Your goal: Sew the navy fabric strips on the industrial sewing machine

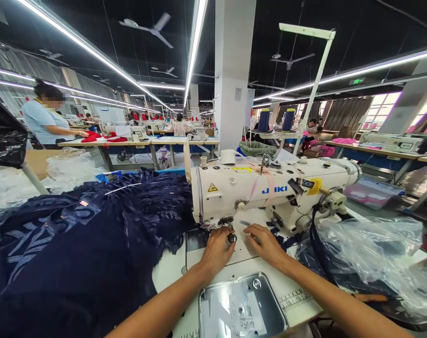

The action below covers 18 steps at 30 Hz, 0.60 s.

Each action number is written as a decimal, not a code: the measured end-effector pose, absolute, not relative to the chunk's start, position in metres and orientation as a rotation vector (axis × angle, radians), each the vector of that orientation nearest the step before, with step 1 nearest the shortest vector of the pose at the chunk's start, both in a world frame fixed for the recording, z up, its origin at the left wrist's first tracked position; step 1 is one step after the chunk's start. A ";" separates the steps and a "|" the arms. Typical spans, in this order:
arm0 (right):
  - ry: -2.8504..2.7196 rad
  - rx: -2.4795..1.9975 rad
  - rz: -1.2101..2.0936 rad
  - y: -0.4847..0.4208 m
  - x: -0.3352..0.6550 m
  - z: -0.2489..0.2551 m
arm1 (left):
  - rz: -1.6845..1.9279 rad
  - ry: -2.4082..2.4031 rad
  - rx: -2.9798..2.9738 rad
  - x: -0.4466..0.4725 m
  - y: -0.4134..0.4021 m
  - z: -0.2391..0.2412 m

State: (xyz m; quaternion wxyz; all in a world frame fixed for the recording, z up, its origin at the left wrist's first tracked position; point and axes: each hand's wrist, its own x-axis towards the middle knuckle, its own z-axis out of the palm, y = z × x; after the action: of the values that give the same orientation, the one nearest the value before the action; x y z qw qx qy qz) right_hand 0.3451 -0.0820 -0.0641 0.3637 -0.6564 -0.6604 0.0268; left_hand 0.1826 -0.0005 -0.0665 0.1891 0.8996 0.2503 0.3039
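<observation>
At the white JUKI sewing machine (269, 190), my left hand (216, 249) curls by the needle assembly (230, 227), grip unclear. My right hand (266, 244) lies flat, fingers spread, on the white table (171, 277). The heaped navy lace fabric (93, 244) sits left, apparently not yet fed in.

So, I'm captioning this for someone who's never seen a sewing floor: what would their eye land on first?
First, the cream JUKI sewing machine in the middle, with the left hand and right hand on its bed by the needle end. Next, the big heap of dark navy fabric filling the left side, and the crumpled clear plastic at the right.
</observation>
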 end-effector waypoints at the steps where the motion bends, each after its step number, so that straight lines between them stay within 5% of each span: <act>1: -1.671 -1.672 0.118 -0.080 0.343 -0.063 | 0.858 0.702 2.517 0.183 0.000 -0.068; 9: -1.014 -1.342 1.155 -0.072 0.321 -0.057 | 0.990 0.620 2.199 0.182 -0.008 -0.070; 18: -0.867 -1.173 1.367 -0.074 0.320 -0.050 | 1.061 0.461 2.260 0.181 -0.010 -0.072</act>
State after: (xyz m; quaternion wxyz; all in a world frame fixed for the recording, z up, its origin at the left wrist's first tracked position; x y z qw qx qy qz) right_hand 0.3203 -0.0740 -0.0505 0.5408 -0.4935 -0.3647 0.5753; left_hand 0.1813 -0.0101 -0.0721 0.2968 0.8501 0.1732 0.3990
